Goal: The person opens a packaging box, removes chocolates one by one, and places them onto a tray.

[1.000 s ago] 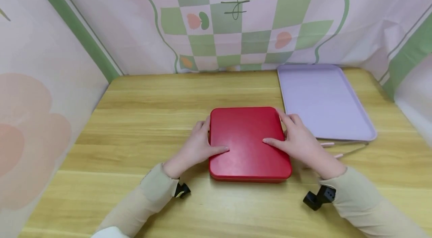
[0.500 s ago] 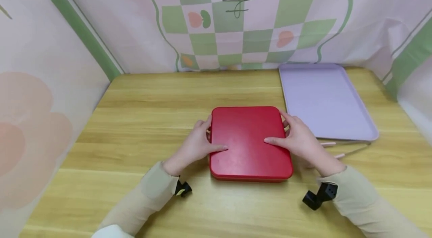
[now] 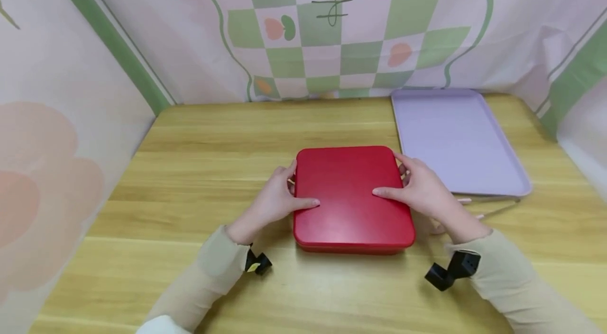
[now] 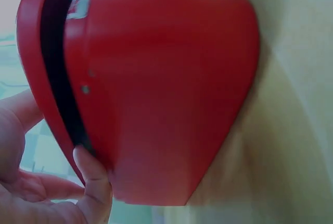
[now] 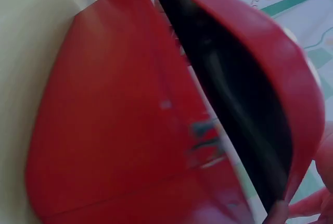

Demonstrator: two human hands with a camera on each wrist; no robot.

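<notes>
Left hand [image 3: 274,201] gripping the left edge of the red lid [image 3: 352,194], thumb on top, fingers curled under the rim. Right hand [image 3: 424,194] gripping the right edge the same way. Lid between both hands, raised a crack off the red box [image 4: 166,94] beneath, dark gap visible. Box on the table [image 3: 199,165]. Just beyond the right hand, a lilac tray [image 3: 457,139].

Red box's [image 3: 353,197] contents hidden under lid [image 5: 250,73].

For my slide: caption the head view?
Both hands, left hand and right hand, grip the red lid.
</notes>
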